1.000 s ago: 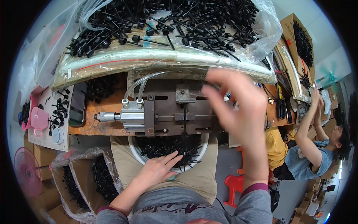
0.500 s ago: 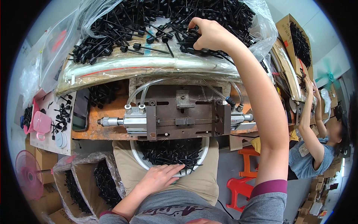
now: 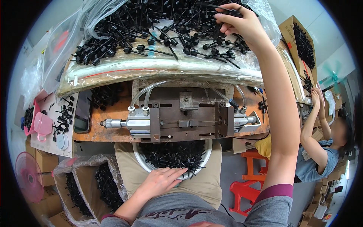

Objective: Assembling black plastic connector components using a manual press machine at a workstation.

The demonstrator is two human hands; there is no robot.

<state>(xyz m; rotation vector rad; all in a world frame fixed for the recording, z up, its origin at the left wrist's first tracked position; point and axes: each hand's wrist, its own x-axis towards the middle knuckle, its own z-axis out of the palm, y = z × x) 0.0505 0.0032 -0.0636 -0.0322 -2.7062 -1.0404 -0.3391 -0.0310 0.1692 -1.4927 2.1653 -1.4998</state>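
My right hand (image 3: 242, 23) reaches far up into a heap of black plastic pins (image 3: 151, 26) lying on clear plastic sheeting, its fingers closed around a few of them. My left hand (image 3: 160, 181) rests flat on the near rim of a round white bowl (image 3: 140, 160) full of the same black pins, which sits on a tan cushion on my lap. Between the two hands a pneumatic press fixture (image 3: 181, 121) of brown metal blocks and silver cylinders sits on an orange bench.
A pink mug (image 3: 41, 125) and loose pins lie on a white board at left beside a dark phone (image 3: 82, 111). Bag-lined cartons (image 3: 85, 185) of pins and a pink fan (image 3: 28, 176) stand lower left. Red stools (image 3: 245, 193) and another person (image 3: 321, 143) are at right.
My right hand rose from in front of the fixture up into the pin heap and closed on pins. My left hand stayed on the bowl.
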